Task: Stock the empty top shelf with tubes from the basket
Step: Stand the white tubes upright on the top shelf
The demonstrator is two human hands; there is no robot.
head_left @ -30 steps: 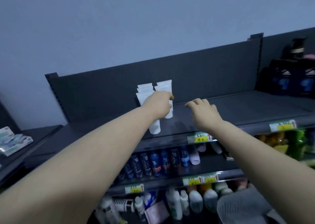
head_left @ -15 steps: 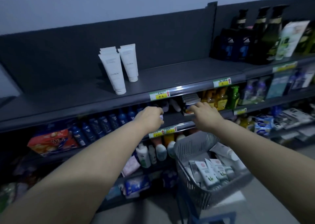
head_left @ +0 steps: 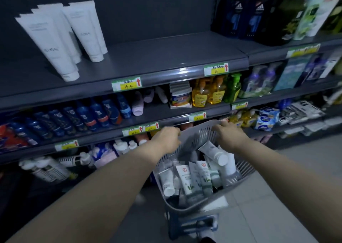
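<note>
The scene is a dim shop aisle with dark grey shelving and a pale tiled floor (head_left: pixel 277 196). The top shelf (head_left: pixel 166 58) is a flat dark board in front of a plain dark back panel (head_left: pixel 157 8). Most of its surface is bare. At its left end a small cluster of white tubes (head_left: pixel 61 39) stands cap-down in two short rows, leaning slightly. Further right, past a joint in the shelving, dark bottles (head_left: pixel 246 15) and green-printed packs fill the next bay. Yellow and green price labels (head_left: pixel 126 84) are clipped along the shelf edges.

On the shelf below, blue bottles (head_left: pixel 96 113) lie in a slanted row, with yellow pump bottles (head_left: pixel 207 93) to their right. Lower shelves hold more bottles and packets, too blurred to tell apart.

In front of the shelving, low down, a grey slotted basket (head_left: pixel 196 139) sits on a blue frame (head_left: pixel 185 222). Inside it, mixed tubes (head_left: pixel 185 178) lie heaped, mostly white, some with green leaf prints.

Both bare arms reach forward to the basket's far side. The right hand (head_left: pixel 229 133) has its fingers bent over the far rim. The left hand (head_left: pixel 166 139) is curled at the rim's left end; its fingers are hidden behind the knuckles, so whether it grips the rim cannot be told.
</note>
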